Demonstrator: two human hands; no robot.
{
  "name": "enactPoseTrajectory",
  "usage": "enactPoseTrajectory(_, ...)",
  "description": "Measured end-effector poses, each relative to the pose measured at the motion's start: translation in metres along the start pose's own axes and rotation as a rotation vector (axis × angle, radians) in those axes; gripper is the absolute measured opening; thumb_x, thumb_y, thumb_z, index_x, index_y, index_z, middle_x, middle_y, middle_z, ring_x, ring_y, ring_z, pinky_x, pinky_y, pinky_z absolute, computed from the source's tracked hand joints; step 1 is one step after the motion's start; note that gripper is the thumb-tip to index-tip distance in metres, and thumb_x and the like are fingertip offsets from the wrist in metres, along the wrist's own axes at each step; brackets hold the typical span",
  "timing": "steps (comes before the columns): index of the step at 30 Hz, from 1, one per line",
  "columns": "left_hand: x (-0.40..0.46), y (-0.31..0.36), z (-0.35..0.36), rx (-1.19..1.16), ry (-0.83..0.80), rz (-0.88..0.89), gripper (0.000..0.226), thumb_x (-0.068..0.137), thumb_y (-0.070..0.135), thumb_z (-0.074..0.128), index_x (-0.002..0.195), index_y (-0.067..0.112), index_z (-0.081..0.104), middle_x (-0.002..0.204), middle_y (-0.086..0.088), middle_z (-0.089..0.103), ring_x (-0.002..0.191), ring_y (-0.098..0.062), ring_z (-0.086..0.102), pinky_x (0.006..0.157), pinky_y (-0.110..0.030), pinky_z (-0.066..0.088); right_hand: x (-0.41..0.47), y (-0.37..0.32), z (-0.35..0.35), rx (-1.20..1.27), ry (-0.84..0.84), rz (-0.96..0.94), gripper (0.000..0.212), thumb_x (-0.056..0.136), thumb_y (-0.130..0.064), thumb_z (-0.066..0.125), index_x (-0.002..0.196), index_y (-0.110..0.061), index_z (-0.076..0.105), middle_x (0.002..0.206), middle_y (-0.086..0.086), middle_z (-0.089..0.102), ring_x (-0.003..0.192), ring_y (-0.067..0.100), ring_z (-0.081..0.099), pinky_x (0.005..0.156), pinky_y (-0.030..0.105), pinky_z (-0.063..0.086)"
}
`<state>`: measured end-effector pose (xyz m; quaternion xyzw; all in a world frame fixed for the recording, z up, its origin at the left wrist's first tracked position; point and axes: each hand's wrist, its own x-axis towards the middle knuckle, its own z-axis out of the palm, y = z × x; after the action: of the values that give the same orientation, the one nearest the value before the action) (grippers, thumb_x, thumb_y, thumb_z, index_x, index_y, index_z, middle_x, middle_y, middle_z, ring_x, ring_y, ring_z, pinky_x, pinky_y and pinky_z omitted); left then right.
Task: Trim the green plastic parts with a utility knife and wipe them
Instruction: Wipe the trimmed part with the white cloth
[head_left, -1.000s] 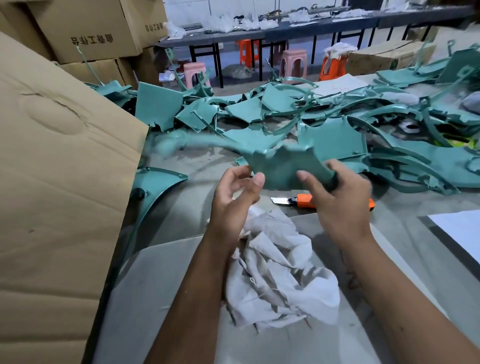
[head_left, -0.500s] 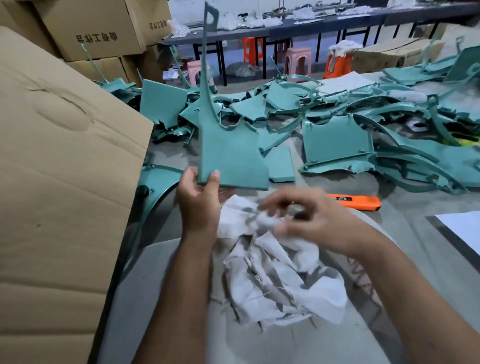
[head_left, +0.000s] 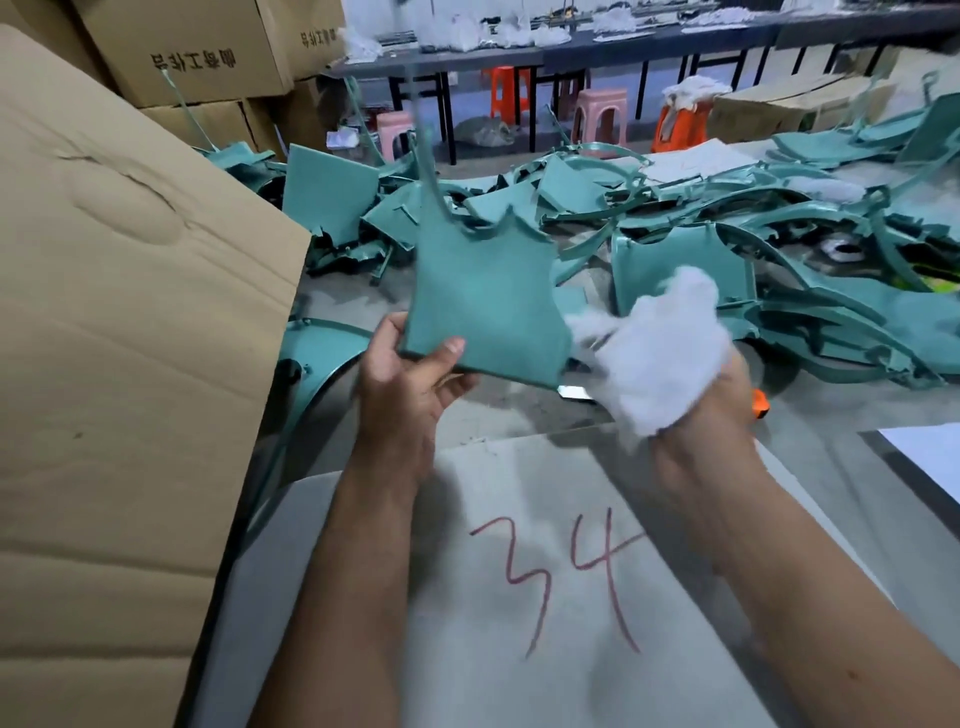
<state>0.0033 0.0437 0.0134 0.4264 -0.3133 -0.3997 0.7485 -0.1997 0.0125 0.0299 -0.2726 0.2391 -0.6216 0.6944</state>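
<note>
Now the left hand (head_left: 410, 379) pinches the lower corner of a flat green plastic part with a thin upright stem (head_left: 483, 301), thumb on its face, holding it above the grey worktop (head_left: 519, 415). The right hand (head_left: 711, 415) is clenched on a bunched white cloth (head_left: 660, 358), just beside the part's right edge. That cloth lay on the worktop half a second ago; it's lifted now, exposing a red "34" mark (head_left: 561, 582). The orange utility knife (head_left: 759, 404) lies mostly hidden behind the right hand. The brown cardboard box (head_left: 130, 338) on the left: contents not visible. A loose pile of green plastic parts (head_left: 727, 249) lies behind.
</note>
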Motion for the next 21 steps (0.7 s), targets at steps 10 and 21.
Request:
enactPoseTrajectory(10, -0.024, -0.030, 0.055, -0.208, 0.015, -0.110, 0.033, 0.087, -0.001, 0.070, 0.120, -0.002, 0.063, 0.119, -0.026, 0.070, 0.103, -0.035, 0.068, 0.088, -0.045, 0.057, -0.002, 0.018, 0.000, -0.845, -0.172, -0.314, 0.014, 0.102, -0.015, 0.064, 0.102, -0.002, 0.067, 0.091, 0.000, 0.077, 0.082, 0.013, 0.071, 0.073, 0.032, 0.053)
enactPoseTrajectory(21, -0.008, -0.012, 0.020, 0.119, -0.353, -0.203, 0.035, 0.084, 0.010, 0.074, 0.118, 0.003, 0.064, 0.101, -0.015, 0.073, 0.081, -0.025, 0.063, 0.060, -0.029, 0.052, 0.012, 0.005, -0.025, -1.114, -0.054, -0.673, 0.028, 0.096, -0.037, 0.056, 0.073, -0.022, 0.050, 0.065, -0.013, 0.049, 0.062, 0.004, 0.038, 0.058, 0.027, 0.037)
